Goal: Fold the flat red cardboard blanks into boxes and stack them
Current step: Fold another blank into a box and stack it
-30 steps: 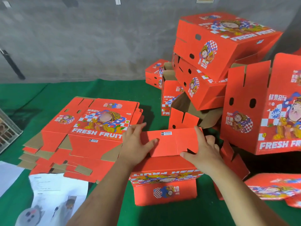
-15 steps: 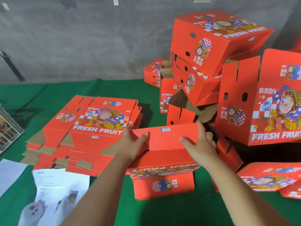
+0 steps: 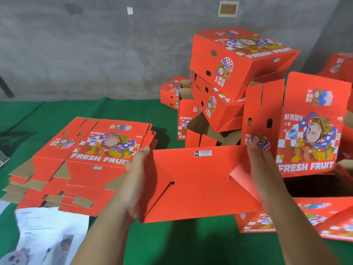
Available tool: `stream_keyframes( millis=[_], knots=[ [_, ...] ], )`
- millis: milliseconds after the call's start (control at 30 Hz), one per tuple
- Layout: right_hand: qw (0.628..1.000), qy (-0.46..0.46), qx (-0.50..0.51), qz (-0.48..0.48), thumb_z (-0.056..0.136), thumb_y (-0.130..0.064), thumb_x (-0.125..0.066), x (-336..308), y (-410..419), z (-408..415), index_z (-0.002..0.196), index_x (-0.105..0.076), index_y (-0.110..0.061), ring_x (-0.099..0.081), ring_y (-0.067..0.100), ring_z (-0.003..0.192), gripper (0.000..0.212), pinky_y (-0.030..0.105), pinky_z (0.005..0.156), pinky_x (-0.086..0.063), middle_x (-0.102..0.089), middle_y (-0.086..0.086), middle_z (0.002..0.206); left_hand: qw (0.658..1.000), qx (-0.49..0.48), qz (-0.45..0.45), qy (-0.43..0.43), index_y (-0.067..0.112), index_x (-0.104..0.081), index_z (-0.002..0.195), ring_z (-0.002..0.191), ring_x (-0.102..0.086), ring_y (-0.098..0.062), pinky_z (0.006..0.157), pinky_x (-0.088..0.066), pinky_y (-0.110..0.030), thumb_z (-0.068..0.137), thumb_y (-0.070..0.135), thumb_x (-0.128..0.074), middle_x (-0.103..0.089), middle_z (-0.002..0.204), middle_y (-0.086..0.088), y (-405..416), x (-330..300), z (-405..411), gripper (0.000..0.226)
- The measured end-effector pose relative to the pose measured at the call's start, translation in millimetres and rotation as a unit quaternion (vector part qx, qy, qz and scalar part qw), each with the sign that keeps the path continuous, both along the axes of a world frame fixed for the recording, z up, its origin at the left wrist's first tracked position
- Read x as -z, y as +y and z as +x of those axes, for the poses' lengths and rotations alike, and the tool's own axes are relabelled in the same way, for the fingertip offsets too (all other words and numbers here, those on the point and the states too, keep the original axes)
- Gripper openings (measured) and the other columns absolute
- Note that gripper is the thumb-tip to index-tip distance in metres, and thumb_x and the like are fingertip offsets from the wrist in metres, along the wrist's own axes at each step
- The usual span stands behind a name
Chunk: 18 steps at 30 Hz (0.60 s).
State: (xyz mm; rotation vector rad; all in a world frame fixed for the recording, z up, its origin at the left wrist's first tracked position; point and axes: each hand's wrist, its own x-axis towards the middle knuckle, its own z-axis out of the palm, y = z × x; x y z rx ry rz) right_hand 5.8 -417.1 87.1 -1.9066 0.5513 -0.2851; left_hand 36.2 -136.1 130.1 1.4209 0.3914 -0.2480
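A green desk (image 3: 91,111) runs up to a grey wall (image 3: 95,44). On its far right side rises a loose heap of folded boxes (image 3: 238,60), red with "FRESH FRUIT" print, some tilted and one standing upright just right of centre. On the left lies a pile of flat blanks (image 3: 91,155), printed side up, their brown flaps fanned out at the near edge. A printed paper sheet (image 3: 47,236) lies just in front of that pile.

In the middle, held above the desk, is the half-folded box (image 3: 198,184), its plain red bottom flaps facing the camera and a small barcode label near its top edge. The left hand (image 3: 136,175) presses flat against the box's left side, fingers (image 3: 142,153) reaching up to the top left corner. The right hand (image 3: 261,169) lies along the right side, its fingers (image 3: 254,148) extended to the top right corner. Both hands are open-palmed, clamping the box between them rather than curling round it.
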Motion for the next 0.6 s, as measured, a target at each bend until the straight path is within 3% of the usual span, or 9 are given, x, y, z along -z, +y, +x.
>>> stream_keyframes(
  millis=[100, 167, 200, 267, 300, 367, 433, 533, 600],
  knots=[
    [0.998, -0.036, -0.01, 0.055, 0.081, -0.075, -0.052, -5, 7, 0, 0.116, -0.055, -0.038, -0.055, 0.02, 0.107, 0.051, 0.044, 0.098, -0.041, -0.06, -0.008, 0.117, 0.997, -0.003, 0.075, -0.03, -0.002, -0.061, 0.08, 0.084, -0.067, -0.008, 0.054, -0.049, -0.012, 0.105, 0.008, -0.041, -0.067, 0.072, -0.026, -1, -10, 4, 0.033],
    [0.997, -0.023, -0.005, 0.073, 0.085, -0.075, -0.051, -8, 17, 1, 0.115, -0.054, -0.025, -0.054, 0.021, 0.095, 0.058, 0.037, 0.087, -0.036, -0.059, 0.002, 0.116, 0.998, -0.044, 0.009, -0.052, 0.013, -0.068, 0.076, 0.044, -0.064, -0.002, 0.045, -0.048, -0.016, 0.113, 0.035, -0.033, -0.071, 0.063, -0.017, -4, -15, 3, 0.055],
    [0.997, -0.019, -0.001, 0.073, 0.078, -0.083, -0.047, -9, 23, -2, 0.107, -0.053, -0.021, -0.055, 0.022, 0.086, 0.068, 0.037, 0.08, -0.036, -0.06, 0.006, 0.107, 0.996, -0.06, -0.004, -0.061, 0.016, -0.067, 0.091, 0.045, -0.064, 0.003, 0.053, -0.051, -0.021, 0.114, 0.034, -0.029, -0.074, 0.082, -0.029, -3, -20, -3, 0.048],
    [0.998, -0.015, 0.007, 0.054, 0.061, -0.099, -0.041, -10, 36, -12, 0.095, -0.05, -0.026, -0.058, 0.026, 0.08, 0.081, 0.041, 0.071, -0.041, -0.058, 0.007, 0.087, 0.992, -0.056, -0.025, -0.107, 0.01, -0.048, 0.14, 0.113, -0.07, -0.007, 0.087, -0.04, -0.026, 0.115, 0.018, -0.026, -0.049, 0.148, -0.034, 15, -25, -12, 0.035],
    [0.999, -0.012, 0.007, 0.039, 0.06, -0.102, -0.039, -8, 41, -16, 0.092, -0.048, -0.029, -0.059, 0.03, 0.082, 0.08, 0.046, 0.074, -0.046, -0.057, 0.006, 0.083, 0.988, -0.092, -0.033, -0.115, -0.003, -0.039, 0.148, 0.139, -0.052, -0.024, 0.094, -0.033, -0.029, 0.114, 0.01, -0.028, -0.038, 0.159, -0.03, 31, -23, -7, 0.039],
    [0.999, -0.016, 0.01, 0.026, 0.063, -0.1, -0.041, -8, 52, -18, 0.089, -0.046, -0.035, -0.061, 0.032, 0.091, 0.07, 0.055, 0.088, -0.05, -0.06, 0.005, 0.087, 0.987, -0.128, 0.051, -0.079, -0.02, -0.043, 0.137, 0.14, -0.043, -0.042, 0.097, -0.024, -0.031, 0.112, 0.002, -0.027, -0.04, 0.15, -0.042, 46, -30, -10, 0.037],
    [0.996, -0.041, 0.038, 0.068, 0.062, -0.09, -0.05, -14, 61, -14, 0.09, -0.047, -0.04, -0.063, 0.031, 0.098, 0.058, 0.057, 0.092, -0.051, -0.063, 0.005, 0.095, 0.988, -0.09, 0.123, -0.021, -0.017, -0.053, 0.114, 0.114, -0.054, -0.04, 0.096, -0.03, -0.026, 0.113, 0.01, -0.028, -0.048, 0.116, -0.04, 48, -35, -11, 0.037],
    [0.976, -0.091, 0.037, 0.193, 0.057, -0.066, -0.062, -20, 67, 0, 0.091, -0.055, -0.043, -0.067, 0.033, 0.097, 0.042, 0.051, 0.083, -0.057, -0.068, 0.01, 0.102, 0.991, -0.105, -0.073, -0.03, -0.004, -0.041, 0.149, 0.084, -0.062, -0.012, 0.054, -0.043, -0.005, 0.108, -0.008, -0.018, -0.057, 0.131, -0.016, 48, -3, -6, 0.047],
    [0.963, -0.139, -0.014, 0.231, 0.061, -0.047, -0.066, -22, 64, 9, 0.089, -0.062, -0.046, -0.072, 0.025, 0.09, 0.029, 0.039, 0.071, -0.054, -0.073, 0.002, 0.097, 0.978, -0.07, -0.149, -0.13, 0.021, -0.056, 0.148, 0.09, -0.076, -0.012, 0.067, -0.058, -0.016, 0.093, 0.013, -0.048, -0.073, 0.122, -0.011, 48, 20, -13, 0.056]
  ],
)
